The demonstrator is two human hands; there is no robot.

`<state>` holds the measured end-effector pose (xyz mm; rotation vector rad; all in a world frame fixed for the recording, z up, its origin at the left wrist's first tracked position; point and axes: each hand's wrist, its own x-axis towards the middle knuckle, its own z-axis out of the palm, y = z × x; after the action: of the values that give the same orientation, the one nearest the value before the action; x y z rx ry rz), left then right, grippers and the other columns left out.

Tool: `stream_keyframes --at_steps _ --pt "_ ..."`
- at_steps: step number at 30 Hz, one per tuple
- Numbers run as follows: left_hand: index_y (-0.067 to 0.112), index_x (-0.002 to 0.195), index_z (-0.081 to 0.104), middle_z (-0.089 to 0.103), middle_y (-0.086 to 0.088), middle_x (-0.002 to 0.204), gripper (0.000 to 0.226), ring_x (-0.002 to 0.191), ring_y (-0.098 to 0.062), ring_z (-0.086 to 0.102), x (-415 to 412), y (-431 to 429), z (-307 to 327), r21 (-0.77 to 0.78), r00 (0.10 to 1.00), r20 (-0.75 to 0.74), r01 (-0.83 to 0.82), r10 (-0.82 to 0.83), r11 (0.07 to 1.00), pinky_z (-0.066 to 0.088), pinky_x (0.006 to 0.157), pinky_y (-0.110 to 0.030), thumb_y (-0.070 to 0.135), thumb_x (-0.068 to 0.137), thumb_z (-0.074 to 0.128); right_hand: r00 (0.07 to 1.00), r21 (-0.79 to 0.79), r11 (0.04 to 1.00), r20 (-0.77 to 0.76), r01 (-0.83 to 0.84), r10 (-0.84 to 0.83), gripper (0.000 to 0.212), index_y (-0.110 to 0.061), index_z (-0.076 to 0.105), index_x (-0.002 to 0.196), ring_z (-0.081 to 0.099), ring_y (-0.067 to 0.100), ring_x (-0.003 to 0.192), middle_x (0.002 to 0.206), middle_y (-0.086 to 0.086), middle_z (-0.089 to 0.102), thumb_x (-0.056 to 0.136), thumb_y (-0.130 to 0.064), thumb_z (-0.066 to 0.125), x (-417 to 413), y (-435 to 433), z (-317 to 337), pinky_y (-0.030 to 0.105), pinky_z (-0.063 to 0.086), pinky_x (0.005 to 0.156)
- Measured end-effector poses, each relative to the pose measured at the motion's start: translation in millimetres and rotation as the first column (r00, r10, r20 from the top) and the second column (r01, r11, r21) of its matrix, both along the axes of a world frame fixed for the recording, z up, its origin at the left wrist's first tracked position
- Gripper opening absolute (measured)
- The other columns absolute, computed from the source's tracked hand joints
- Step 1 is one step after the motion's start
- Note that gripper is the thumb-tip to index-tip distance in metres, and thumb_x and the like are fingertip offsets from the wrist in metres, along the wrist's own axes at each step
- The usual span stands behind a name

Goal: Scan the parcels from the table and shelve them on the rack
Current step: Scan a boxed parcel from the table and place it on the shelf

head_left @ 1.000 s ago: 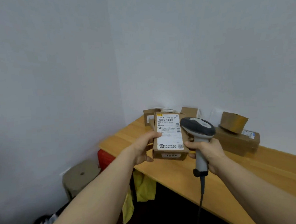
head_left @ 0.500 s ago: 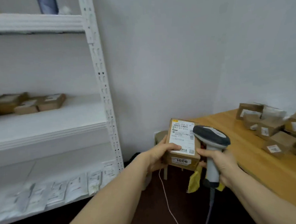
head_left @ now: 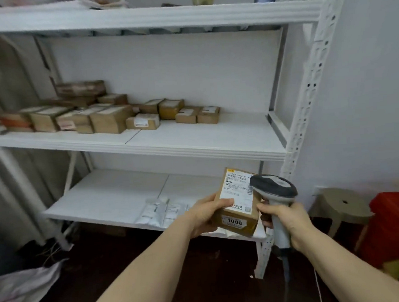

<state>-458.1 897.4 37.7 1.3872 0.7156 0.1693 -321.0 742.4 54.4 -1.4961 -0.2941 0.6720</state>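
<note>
left hand [head_left: 203,217]: parcel [head_left: 238,203] gripped, thumb on label; right hand [head_left: 285,221]: scanner [head_left: 274,194] handle gripped; rack [head_left: 307,111]: faced

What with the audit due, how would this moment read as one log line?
left hand: holds parcel | right hand: grips scanner | facing: rack | parcel: not yet shelved

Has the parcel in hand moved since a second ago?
Yes. The parcel went left: it was right of the stool; now it is left of the stool, in front of the rack.
</note>
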Motion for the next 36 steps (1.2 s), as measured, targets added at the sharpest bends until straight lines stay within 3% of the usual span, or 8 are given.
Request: stream_keyframes --at_steps 3,7,14,17,20,28,33,36 --pt "0.037 0.104 0.067 0.074 0.007 0.097 0.024 0.104 -0.016 0.062 -65 73 -12 -0.014 0.996 -0.032 -0.086 0.085 0.996 0.044 0.099 -0.039 0.04 0.08 0.071 0.996 -0.052 0.995 -0.001 -0.087 0.087 0.019 -0.001 0.069 0.087 0.062 0.019 0.053 0.062 0.011 0.069 0.071 0.003 0.079 -48 79 -19 0.027 0.055 0.048" --pt "0.036 0.112 0.065 0.073 0.007 0.103 0.03 0.108 -0.016 0.06 -132 154 -18 -0.054 0.983 -0.048 -0.178 0.176 0.983 0.04 0.105 -0.041 0.04 0.082 0.069 0.988 -0.078 0.985 -0.021 -0.154 0.152 0.022 -0.003 0.069 0.09 0.066 0.02 0.055 0.066 0.011 0.071 0.072 -0.001 0.08 -104 167 -35 0.026 0.053 0.048" --pt "0.039 0.113 0.067 0.074 0.007 0.091 0.032 0.099 -0.013 0.06 -176 244 -20 -0.112 0.967 0.013 -0.253 0.256 0.961 0.044 0.09 -0.03 0.032 0.082 0.067 0.98 -0.088 0.976 0.0 -0.2 0.201 0.02 -0.003 0.069 0.09 0.073 0.022 0.066 0.073 0.008 0.075 0.073 -0.003 0.08 -157 260 -23 0.027 0.056 0.052" --pt "0.038 0.11 0.068 0.074 0.01 0.088 0.028 0.092 -0.008 0.064 -180 271 -14 -0.131 0.952 0.068 -0.287 0.298 0.949 0.048 0.074 -0.021 0.034 0.082 0.068 0.98 -0.06 0.98 0.054 -0.191 0.194 0.02 -0.006 0.069 0.091 0.073 0.022 0.068 0.075 0.005 0.076 0.074 -0.004 0.079 -162 292 -10 0.028 0.057 0.054" --pt "0.031 0.106 0.067 0.075 0.01 0.08 0.022 0.07 0.001 0.069 -175 299 1 -0.128 0.938 0.121 -0.309 0.324 0.942 0.051 0.056 -0.014 0.033 0.085 0.067 0.983 -0.019 0.987 0.084 -0.161 0.162 0.02 -0.007 0.069 0.09 0.073 0.019 0.067 0.076 0.004 0.076 0.073 -0.006 0.081 -160 325 1 0.024 0.054 0.049" --pt "0.03 0.104 0.067 0.075 0.001 0.09 0.035 0.095 -0.016 0.065 -139 381 45 0.042 0.916 0.073 -0.398 0.395 0.916 0.054 0.081 -0.028 0.056 0.08 0.066 0.981 0.082 0.983 0.115 -0.166 0.156 0.014 -0.01 0.069 0.084 0.07 0.016 0.061 0.072 0.004 0.075 0.075 -0.01 0.08 -126 416 30 0.026 0.054 0.049" --pt "0.026 0.093 0.066 0.075 0.004 0.078 0.038 0.091 -0.017 0.065 -108 430 63 0.103 0.889 -0.011 -0.454 0.457 0.885 0.052 0.073 -0.03 0.061 0.079 0.064 0.981 0.108 0.976 0.076 -0.188 0.18 0.012 -0.008 0.069 0.086 0.068 0.015 0.056 0.069 0.008 0.074 0.078 -0.008 0.077 -97 466 38 0.024 0.053 0.047" --pt "0.026 0.092 0.065 0.074 0.004 0.083 0.04 0.09 -0.015 0.065 -97 454 65 0.155 0.88 -0.03 -0.464 0.474 0.872 0.05 0.072 -0.03 0.064 0.079 0.062 0.975 0.099 0.972 0.071 -0.215 0.209 0.01 -0.008 0.068 0.085 0.069 0.017 0.056 0.067 0.009 0.073 0.079 -0.009 0.076 -85 491 40 0.024 0.053 0.048"
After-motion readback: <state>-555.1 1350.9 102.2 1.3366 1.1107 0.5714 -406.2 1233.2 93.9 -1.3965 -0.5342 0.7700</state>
